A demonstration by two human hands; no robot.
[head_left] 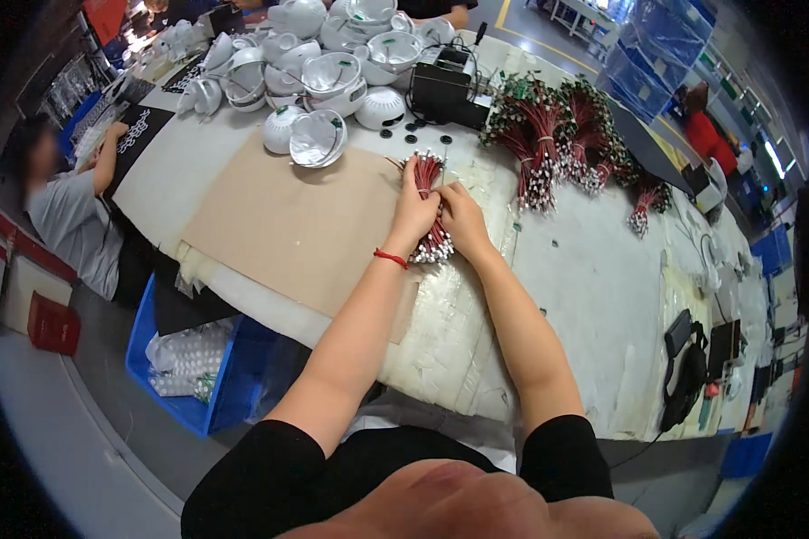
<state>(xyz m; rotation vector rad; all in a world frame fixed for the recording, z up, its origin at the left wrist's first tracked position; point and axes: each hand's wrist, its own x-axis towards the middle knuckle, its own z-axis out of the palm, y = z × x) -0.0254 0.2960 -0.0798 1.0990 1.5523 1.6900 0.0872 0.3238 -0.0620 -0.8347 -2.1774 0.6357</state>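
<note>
A bundle of thin red wires [429, 174] with white ends is upright between my hands over the table, near the right edge of a brown cardboard sheet [288, 229]. My left hand [413, 214] is wrapped round the bundle's middle from the left, with a red cord on that wrist. From the right, my right hand [464, 221] presses curled fingers against the same middle part. Its fingertips are partly hidden, so any small thing between them cannot be made out. White wire ends fan out below both hands.
Tied bundles of red wires [546, 144] with green parts lie at the back right. White rounded shells [319, 139] are piled at the back left, beside a black device [445, 90]. A blue crate [211, 404] stands below the table. A person [76, 216] sits at the left.
</note>
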